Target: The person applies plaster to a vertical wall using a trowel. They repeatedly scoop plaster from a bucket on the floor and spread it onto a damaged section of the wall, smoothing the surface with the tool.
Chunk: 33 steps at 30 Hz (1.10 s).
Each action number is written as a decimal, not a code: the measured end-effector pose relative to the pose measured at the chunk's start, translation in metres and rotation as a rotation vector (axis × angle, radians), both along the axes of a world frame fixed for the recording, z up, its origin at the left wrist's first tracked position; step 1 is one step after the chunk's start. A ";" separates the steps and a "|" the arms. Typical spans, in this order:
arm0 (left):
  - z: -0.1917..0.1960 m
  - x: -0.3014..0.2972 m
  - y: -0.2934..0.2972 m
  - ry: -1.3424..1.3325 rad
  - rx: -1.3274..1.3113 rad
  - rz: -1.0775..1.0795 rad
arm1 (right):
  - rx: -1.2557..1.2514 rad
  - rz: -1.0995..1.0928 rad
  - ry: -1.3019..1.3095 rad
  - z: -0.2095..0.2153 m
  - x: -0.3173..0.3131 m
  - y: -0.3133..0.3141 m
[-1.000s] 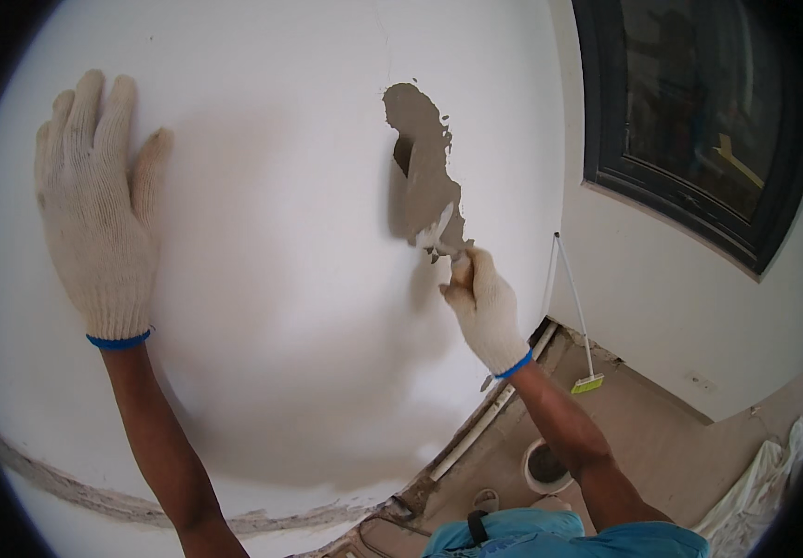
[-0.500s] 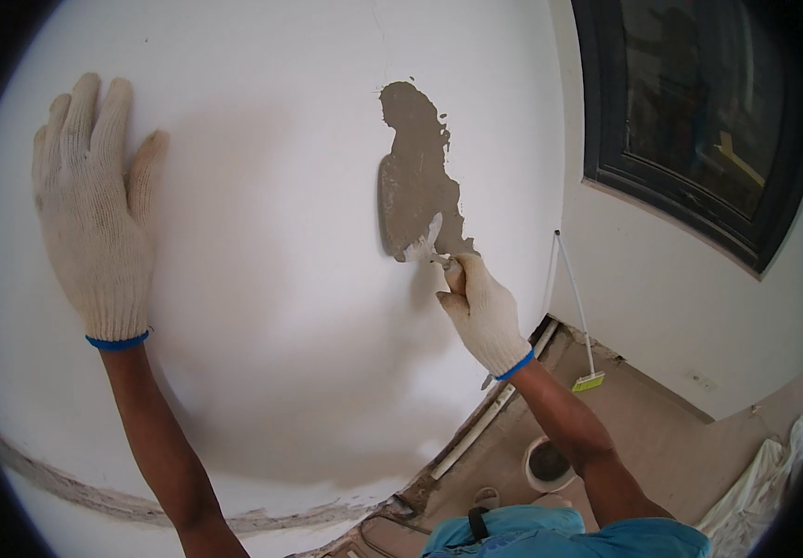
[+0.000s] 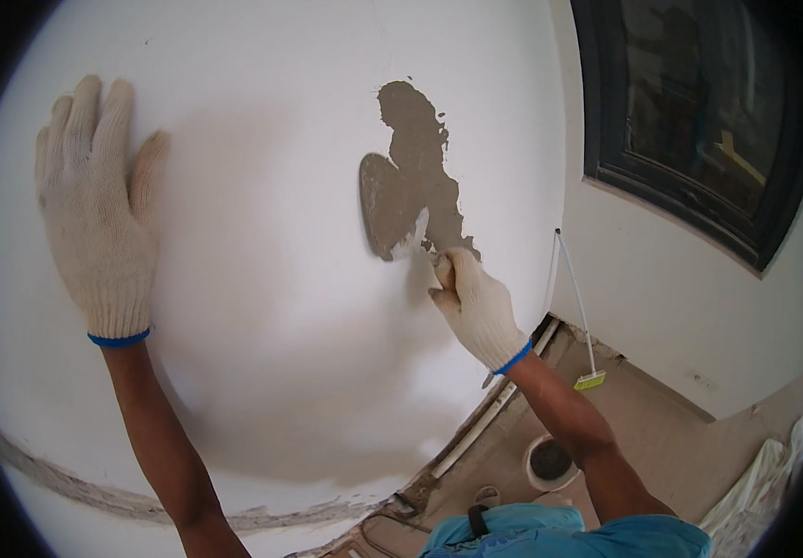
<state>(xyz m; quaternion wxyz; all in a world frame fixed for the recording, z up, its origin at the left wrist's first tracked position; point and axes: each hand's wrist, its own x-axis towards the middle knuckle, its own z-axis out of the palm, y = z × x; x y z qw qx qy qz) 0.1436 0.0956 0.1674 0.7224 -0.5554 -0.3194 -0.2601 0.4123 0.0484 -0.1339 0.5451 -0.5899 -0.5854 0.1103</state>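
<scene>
My left hand (image 3: 99,209), in a white knit glove with a blue cuff, lies flat against the white wall (image 3: 243,307), its fingers stretched upward. Gloved the same way, my right hand (image 3: 477,307) grips the handle of a trowel (image 3: 387,206). The trowel's blade is smeared with grey-brown mortar and rests at the left edge of a mortar patch (image 3: 420,130). That patch is tall and ragged, with small splashes along its right side. A thin crack runs up the wall above it. My fingers hide most of the handle.
A dark-framed window (image 3: 690,121) is set in the adjoining wall at right. Beneath it leans a broom (image 3: 590,379) with a yellow-green head. On the floor stand a bucket (image 3: 550,463) holding grey material and, farther right, crumpled plastic sheeting (image 3: 759,493). A pale pipe (image 3: 476,432) runs along the wall's base.
My right hand has shifted slightly left with the trowel, and the blade now sticks out farther past the patch's left edge. My left hand stays nearly in place on the wall.
</scene>
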 end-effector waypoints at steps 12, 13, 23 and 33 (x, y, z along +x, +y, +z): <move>-0.001 0.001 -0.003 -0.035 -0.044 0.016 | 0.105 -0.054 -0.008 0.020 0.013 0.020; 0.000 0.003 -0.006 -0.042 -0.052 0.020 | 0.098 -0.028 -0.025 0.013 0.010 0.017; 0.000 -0.002 -0.002 -0.032 -0.012 0.118 | 0.062 -0.012 0.120 -0.017 0.019 -0.003; 0.000 -0.002 0.003 -0.023 -0.008 0.112 | 0.024 -0.052 0.114 -0.015 0.025 0.022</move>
